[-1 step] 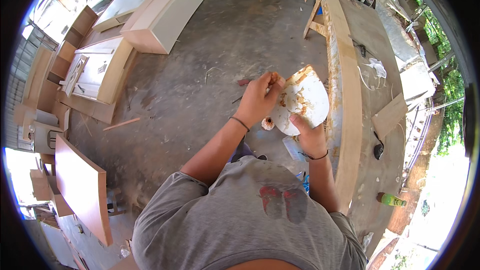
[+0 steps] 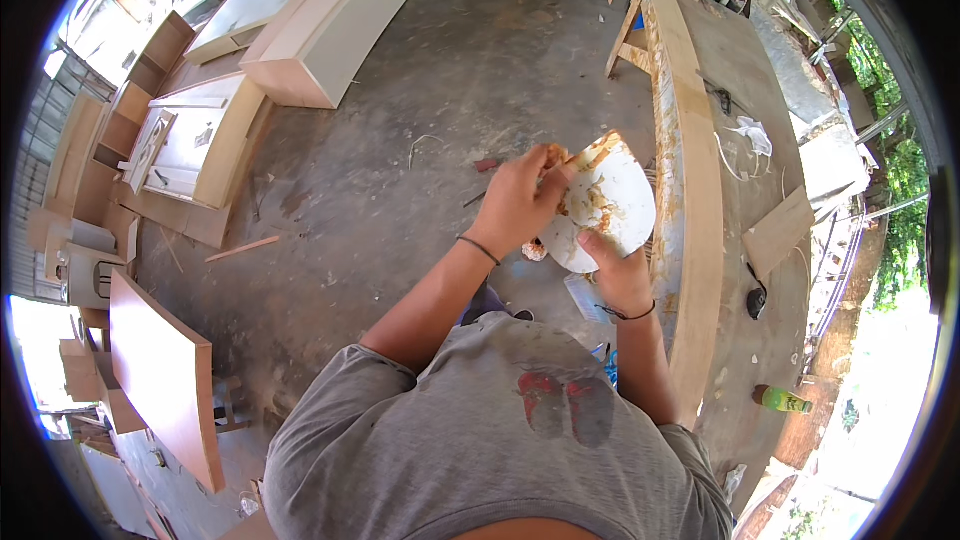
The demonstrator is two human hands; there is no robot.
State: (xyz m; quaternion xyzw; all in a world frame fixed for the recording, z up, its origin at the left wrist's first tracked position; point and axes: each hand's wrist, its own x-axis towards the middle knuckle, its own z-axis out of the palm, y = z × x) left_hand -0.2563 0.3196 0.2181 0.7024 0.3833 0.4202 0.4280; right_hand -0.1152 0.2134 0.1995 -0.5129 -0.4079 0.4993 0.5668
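Note:
My right hand [image 2: 618, 278] grips a white flat plate with one rounded side [image 2: 625, 200], its thumb lying on top. Brown paste is smeared over the plate, thickest along its far-left edge. My left hand [image 2: 520, 198] is closed in a pinch against that edge, with brown smears about the fingertips. Whatever it pinches is hidden by the fingers. Just below the plate, partly covered by it, a small whitish and brown lump [image 2: 535, 251] shows.
To the right runs a long wooden board on edge [image 2: 695, 170], its near face streaked with paste. Beyond it a worktop holds a white crumpled bag [image 2: 752, 135], a wood offcut [image 2: 780, 232] and a green bottle [image 2: 783, 400]. Wooden cabinets [image 2: 320, 50] and a panel [image 2: 165, 370] stand left.
My left fingers have shifted slightly right, onto the plate's smeared edge. The plate has moved a little to the left and covers more of the small lump.

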